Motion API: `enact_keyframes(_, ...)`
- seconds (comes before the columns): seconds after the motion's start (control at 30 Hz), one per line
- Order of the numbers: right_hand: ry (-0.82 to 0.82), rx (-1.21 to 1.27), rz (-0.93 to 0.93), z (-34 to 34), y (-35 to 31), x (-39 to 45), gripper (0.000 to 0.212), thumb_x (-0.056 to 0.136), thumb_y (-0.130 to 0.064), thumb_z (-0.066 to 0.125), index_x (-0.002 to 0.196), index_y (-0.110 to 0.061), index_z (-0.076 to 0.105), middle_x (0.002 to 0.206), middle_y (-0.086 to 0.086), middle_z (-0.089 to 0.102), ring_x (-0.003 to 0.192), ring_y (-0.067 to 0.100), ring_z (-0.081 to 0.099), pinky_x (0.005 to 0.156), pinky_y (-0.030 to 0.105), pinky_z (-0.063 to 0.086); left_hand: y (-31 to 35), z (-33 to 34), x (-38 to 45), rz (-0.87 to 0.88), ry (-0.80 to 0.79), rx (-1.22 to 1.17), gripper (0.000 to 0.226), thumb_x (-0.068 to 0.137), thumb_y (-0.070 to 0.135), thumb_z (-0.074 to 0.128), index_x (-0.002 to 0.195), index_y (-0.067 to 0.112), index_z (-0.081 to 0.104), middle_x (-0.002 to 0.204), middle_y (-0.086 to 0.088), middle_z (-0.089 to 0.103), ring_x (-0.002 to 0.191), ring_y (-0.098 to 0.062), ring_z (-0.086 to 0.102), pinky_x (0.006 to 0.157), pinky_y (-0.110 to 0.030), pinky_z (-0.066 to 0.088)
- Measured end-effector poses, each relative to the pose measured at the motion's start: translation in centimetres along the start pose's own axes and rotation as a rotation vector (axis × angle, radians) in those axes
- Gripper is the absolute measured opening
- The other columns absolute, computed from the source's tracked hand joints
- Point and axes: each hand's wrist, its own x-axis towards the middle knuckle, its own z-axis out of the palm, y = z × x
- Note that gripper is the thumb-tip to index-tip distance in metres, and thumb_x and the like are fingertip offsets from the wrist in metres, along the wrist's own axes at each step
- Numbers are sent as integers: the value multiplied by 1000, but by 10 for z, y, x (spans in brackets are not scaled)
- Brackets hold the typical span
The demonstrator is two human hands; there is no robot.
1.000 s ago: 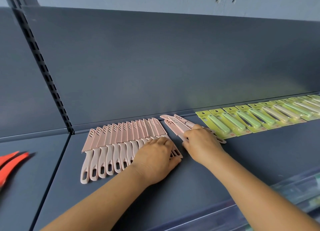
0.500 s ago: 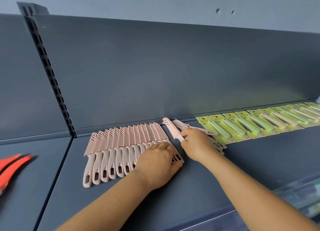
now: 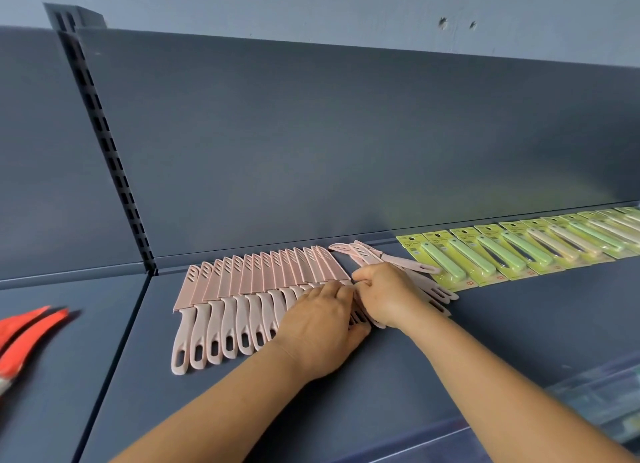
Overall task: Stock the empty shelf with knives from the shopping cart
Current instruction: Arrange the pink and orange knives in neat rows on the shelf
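Where half a second ago the right hand (image 3: 388, 294) held one pink knife lifted clear of the loose pile (image 3: 408, 275), it has now come down to the right end of the neat pink row (image 3: 263, 289), its fingers curled on what looks like that knife (the knife itself is mostly hidden under the knuckles). The left hand (image 3: 322, 327) has stayed flat on the row's right end, fingers fairly straight and close together, pressing the handles so the row does not slide. So one more knife is joining the row on the shelf (image 3: 450, 341), and the loose pile to the right, lying between the row and the green packaged knives (image 3: 519, 251), remains to be sorted. Two red items (image 3: 27, 338) lie far left on the next shelf section. The cart is out of view.
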Motion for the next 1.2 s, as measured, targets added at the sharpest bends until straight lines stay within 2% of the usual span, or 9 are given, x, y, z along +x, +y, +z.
enact_keyframes(0.07,47,-23,-10,-4,5,-2,26,92,-13,44,105,-12,67,104,11,65,97,32,58,80,33,52,0,-2,1,35,12,-8,60,95,49,41,146,20,26,148,2,32,134,-18,32,110,-26,20)
enact_keyframes(0.17,123,-163,-33,-14,22,-3,33,95,-17,46,124,-23,58,124,7,52,112,28,51,88,32,47,6,-5,6,82,-16,36,63,96,51,39,148,19,25,152,0,28,139,-19,26,113,-27,15)
enact_keyframes(0.33,90,-358,-4,-18,48,-4,37,93,-20,52,130,-26,53,124,8,47,116,28,45,93,35,45,14,-1,14,66,-46,103,51,96,51,36,133,19,48,137,-2,46,127,-21,41,107,-29,25)
enact_keyframes(0.4,96,-365,-21,-18,51,-5,36,93,-20,52,129,-25,54,124,8,47,116,28,45,92,34,45,14,2,14,52,-27,104,47,96,50,36,129,19,50,132,1,49,123,-20,45,104,-28,28)
enact_keyframes(0.6,95,-389,-96,-15,48,-6,28,93,-19,46,116,-20,61,121,8,51,110,28,50,83,32,46,14,7,13,33,12,78,47,95,50,37,129,20,50,136,3,47,124,-19,44,104,-26,28)
enact_keyframes(0.73,117,-376,-83,-14,47,-6,29,94,-19,46,118,-24,61,120,8,49,110,28,47,85,33,46,12,9,13,30,10,60,48,95,51,38,130,20,50,136,3,47,124,-19,44,103,-27,29)
enact_keyframes(0.87,87,-363,-97,-14,43,-7,24,92,-16,49,110,-23,63,113,6,54,103,28,54,71,28,42,11,10,13,34,10,57,48,95,51,38,129,20,50,136,2,47,123,-20,45,103,-27,30)
enact_keyframes(1.0,65,-411,-48,-14,38,-3,24,87,-8,54,106,-20,62,108,7,59,95,27,56,67,27,41,11,11,13,29,9,50,47,95,50,38,129,20,50,137,2,46,123,-21,44,103,-28,31)
enact_keyframes(1.2,121,-389,-35,-12,35,1,23,90,-13,52,109,-18,64,106,8,65,97,29,60,68,29,43,10,12,14,29,19,42,45,95,51,39,125,21,51,132,3,48,119,-20,47,101,-27,32)
